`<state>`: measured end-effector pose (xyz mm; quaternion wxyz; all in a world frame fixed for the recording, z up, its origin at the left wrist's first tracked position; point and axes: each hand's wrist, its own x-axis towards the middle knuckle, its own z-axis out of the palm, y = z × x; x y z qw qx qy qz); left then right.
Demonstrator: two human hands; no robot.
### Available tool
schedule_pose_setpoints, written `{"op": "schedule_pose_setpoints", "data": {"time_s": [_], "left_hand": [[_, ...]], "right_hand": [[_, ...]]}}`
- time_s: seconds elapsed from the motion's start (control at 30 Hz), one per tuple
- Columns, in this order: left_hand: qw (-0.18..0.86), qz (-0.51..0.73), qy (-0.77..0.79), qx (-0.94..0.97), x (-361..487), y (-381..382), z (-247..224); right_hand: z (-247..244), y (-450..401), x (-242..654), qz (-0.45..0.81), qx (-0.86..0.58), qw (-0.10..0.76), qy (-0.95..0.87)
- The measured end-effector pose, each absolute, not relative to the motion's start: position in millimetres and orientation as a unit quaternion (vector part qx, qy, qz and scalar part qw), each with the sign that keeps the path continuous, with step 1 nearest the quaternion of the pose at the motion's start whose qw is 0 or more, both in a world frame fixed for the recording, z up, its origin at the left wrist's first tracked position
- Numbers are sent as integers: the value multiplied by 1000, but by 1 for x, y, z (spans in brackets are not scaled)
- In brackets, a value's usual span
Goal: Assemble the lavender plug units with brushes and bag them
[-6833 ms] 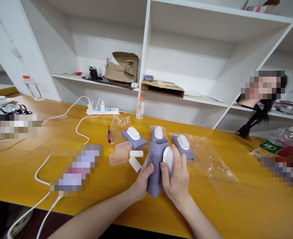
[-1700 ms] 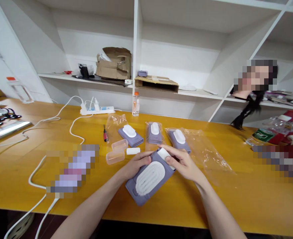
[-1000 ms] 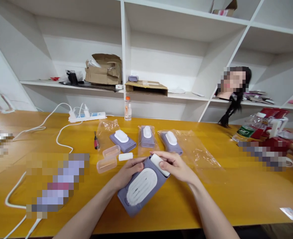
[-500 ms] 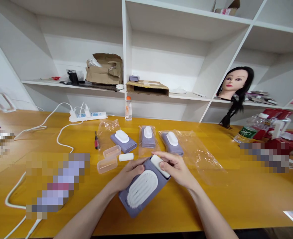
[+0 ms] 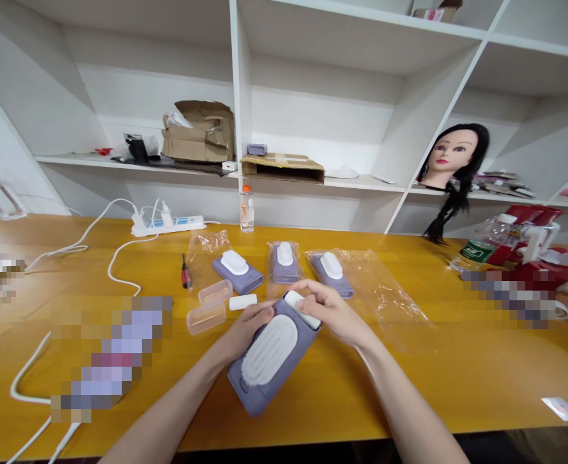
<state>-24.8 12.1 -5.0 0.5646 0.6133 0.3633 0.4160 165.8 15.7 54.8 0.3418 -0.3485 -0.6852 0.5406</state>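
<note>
A grey-purple case (image 5: 283, 368) with a white ribbed oval pad (image 5: 270, 350) on its face is tilted in front of me, above the table. My left hand (image 5: 251, 326) grips its upper left side, thumb on the face. At the case's open upper end sits a white rounded block (image 5: 295, 303), partly inside. My right hand (image 5: 331, 312) closes on this block with the thumb on top and fingers behind, partly hidden. Beyond my hands lie a small white bar (image 5: 243, 302) and two clear plastic box halves (image 5: 207, 318).
Three similar purple cases (image 5: 285, 273) with white ovals lie behind, among clear plastic bags (image 5: 385, 293). A red-black screwdriver (image 5: 185, 273) lies left. White cables (image 5: 120, 264) run from a power strip (image 5: 168, 225). At right stand a water bottle (image 5: 480, 245) and red items.
Both hands and the case have shifted slightly up and to the left in view. My grips stay the same, and the white block remains at the case's open end.
</note>
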Motion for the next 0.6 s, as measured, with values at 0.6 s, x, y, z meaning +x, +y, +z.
{"op": "schedule_pose_setpoints", "data": {"time_s": [0.6], "left_hand": [[572, 429, 345, 608, -21, 8, -3]], "right_hand": [[55, 11, 158, 510, -378, 350, -689]]}}
